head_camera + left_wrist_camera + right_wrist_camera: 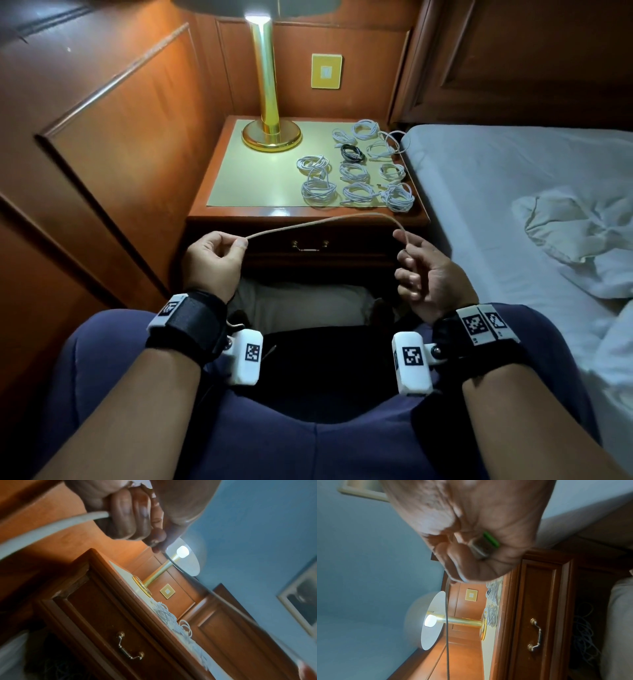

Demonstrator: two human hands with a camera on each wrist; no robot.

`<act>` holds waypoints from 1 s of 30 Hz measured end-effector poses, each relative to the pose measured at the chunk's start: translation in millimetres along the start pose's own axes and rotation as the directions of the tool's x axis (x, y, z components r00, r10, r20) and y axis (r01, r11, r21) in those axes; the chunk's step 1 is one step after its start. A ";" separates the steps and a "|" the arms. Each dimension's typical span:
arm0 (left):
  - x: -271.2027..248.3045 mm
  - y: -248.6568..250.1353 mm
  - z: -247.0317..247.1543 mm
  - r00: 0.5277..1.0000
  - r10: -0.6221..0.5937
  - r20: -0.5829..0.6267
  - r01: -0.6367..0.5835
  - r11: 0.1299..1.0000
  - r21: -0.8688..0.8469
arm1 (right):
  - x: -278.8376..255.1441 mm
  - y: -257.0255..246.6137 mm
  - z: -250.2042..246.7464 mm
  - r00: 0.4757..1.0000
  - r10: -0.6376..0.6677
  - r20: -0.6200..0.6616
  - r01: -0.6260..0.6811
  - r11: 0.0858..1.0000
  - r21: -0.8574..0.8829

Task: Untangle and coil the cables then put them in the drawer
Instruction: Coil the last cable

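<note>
The cable (325,221) is arching between both hands in front of the closed drawer (310,245), its length running left to right across the person's lap. The left hand (212,260) is pinching one part between thumb and forefinger; the right hand (423,270) is holding the other, its plug (485,546) tucked against the palm, seemingly to pull the length straight before winding. Finished coils (356,168) are lying in rows on the nightstand (239,192), probably staged there until the drawer is opened.

The tabletop (246,192) holds a gold lamp (270,133), many white cable coils (356,192) and one black coil (351,151).
</note>
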State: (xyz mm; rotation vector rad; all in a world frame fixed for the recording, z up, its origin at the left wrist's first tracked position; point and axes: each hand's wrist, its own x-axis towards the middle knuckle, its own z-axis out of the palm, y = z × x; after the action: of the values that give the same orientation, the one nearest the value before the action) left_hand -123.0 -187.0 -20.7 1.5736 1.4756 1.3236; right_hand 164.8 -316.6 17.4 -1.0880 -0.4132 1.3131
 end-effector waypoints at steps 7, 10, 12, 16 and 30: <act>-37.7 25.0 16.9 0.896 0.121 0.427 -0.275 0.906 0.320 | 2.0 26.1 15.8 0.971 -0.237 0.007 0.229 0.927 -0.298; -47.7 25.9 24.1 0.803 0.188 0.565 -0.360 0.909 0.209 | 0.9 38.2 22.8 0.950 -0.302 0.080 0.303 0.827 -0.473; -53.5 27.3 27.5 0.729 0.270 0.629 -0.407 0.910 0.082 | -1.5 45.6 26.6 0.933 -0.322 0.164 0.354 0.723 -0.593; -56.3 32.8 29.4 0.648 0.454 0.612 -0.486 0.864 -0.127 | -7.1 48.0 33.4 0.957 -0.120 0.263 0.278 0.634 -0.722; -48.0 27.6 35.5 0.766 0.382 0.517 -0.392 0.915 -0.096 | -5.1 37.7 31.7 0.879 0.338 0.337 -0.227 0.917 -0.329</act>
State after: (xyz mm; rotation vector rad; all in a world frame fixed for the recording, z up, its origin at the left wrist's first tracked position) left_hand -74.5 -231.6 -19.3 2.1238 0.8450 0.9531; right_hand 117.4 -312.9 3.4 -1.1515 -0.7770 1.7868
